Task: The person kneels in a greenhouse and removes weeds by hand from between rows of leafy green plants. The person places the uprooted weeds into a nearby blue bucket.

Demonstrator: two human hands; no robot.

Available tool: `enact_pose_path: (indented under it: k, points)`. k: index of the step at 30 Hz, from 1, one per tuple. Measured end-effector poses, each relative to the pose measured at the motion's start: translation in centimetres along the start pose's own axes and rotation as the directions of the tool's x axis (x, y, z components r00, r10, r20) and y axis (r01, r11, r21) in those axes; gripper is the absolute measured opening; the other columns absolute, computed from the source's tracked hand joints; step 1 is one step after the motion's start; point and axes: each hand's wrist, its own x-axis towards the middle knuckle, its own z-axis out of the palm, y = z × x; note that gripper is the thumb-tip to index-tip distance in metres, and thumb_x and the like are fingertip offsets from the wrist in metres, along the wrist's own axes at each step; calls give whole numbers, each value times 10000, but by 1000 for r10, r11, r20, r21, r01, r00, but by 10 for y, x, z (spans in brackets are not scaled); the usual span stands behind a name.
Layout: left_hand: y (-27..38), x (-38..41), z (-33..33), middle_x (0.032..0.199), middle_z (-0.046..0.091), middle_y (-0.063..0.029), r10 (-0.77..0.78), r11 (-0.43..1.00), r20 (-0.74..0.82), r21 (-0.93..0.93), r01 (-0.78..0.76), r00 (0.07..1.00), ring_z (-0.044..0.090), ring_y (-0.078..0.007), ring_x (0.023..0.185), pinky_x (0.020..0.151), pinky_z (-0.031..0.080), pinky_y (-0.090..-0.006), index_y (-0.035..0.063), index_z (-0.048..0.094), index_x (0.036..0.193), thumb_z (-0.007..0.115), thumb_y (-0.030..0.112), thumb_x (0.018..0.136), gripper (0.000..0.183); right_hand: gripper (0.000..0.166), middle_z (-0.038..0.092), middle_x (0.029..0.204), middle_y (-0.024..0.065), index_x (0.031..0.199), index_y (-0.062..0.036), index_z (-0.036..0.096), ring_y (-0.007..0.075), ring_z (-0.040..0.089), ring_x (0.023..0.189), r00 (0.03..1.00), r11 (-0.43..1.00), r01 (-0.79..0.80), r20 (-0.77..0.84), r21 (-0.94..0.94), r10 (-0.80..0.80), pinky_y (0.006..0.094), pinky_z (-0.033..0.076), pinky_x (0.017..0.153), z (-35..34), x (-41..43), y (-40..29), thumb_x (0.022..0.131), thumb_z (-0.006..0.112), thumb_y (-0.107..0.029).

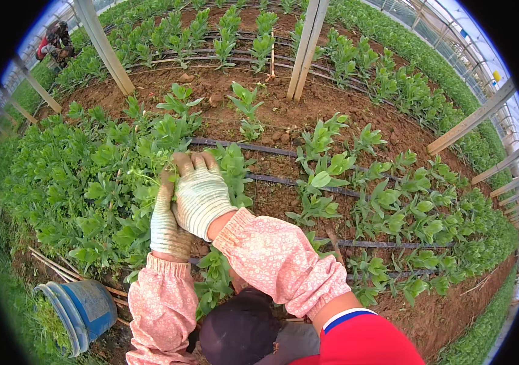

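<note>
Both hands wear striped, soil-stained work gloves below pink floral sleeve covers. My right hand (pixel 200 196) crosses over to the left, its brown-coated fingertips bent against my left hand (pixel 168 219). Thin-stemmed green weeds (pixel 143 175) stick out between and beyond the fingers of the left hand, at the edge of the dense leafy plants (pixel 99 187). How far the right fingers grip those stems is hidden. Just right of the right hand stands a broad-leaved plant (pixel 234 171) in reddish soil.
A blue bucket (pixel 88 310) with pulled greenery lies tipped at lower left, near thin sticks (pixel 54 264). Black drip hoses (pixel 277 180) run across the bed. Concrete posts (pixel 307 50) rise ahead and at the sides. Another person (pixel 56 43) bends over at far upper left.
</note>
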Motion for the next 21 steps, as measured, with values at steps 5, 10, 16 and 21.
enact_pose_path:
  k: [5, 10, 16, 21]
  points:
    - [70, -58, -91, 981, 617, -100, 145, 974, -386, 217, -63, 911, 598, -217, 863, 745, 521, -351, 80, 527, 1169, 524, 348, 908, 374, 629, 375, 1304, 182, 1299, -124, 429, 358, 498, 1090, 925, 799, -149, 367, 582, -95, 406, 412, 916, -45, -57, -48, 746, 638, -338]
    - [133, -176, -135, 765, 612, -30, 416, 908, -573, 312, -281, 707, 489, -132, 488, 474, 462, -269, 86, 589, 976, 549, 326, 896, 256, 243, 613, 882, 107, 811, -82, 664, 303, 606, 755, 953, 896, -300, 128, 327, 273, 367, 489, 696, -79, -148, 55, 774, 631, -320]
    - [190, -283, -291, 607, 521, -1, 422, 906, -564, 303, -297, 710, 360, -115, 442, 442, 397, -286, 106, 593, 889, 521, 339, 902, 244, 397, 604, 1067, 157, 1207, -99, 499, 297, 590, 974, 425, 483, -869, 338, -108, 840, 385, 461, 843, -105, -276, 191, 863, 542, -293]
    - [150, -284, -290, 619, 511, 18, 404, 912, -742, 283, -296, 535, 419, -148, 551, 600, 422, -405, 148, 563, 755, 560, 404, 840, 269, 553, 523, 1230, 191, 1340, -140, 363, 312, 498, 1161, 105, 383, -791, 511, -477, 853, 408, 405, 946, -51, -321, 189, 848, 486, -358]
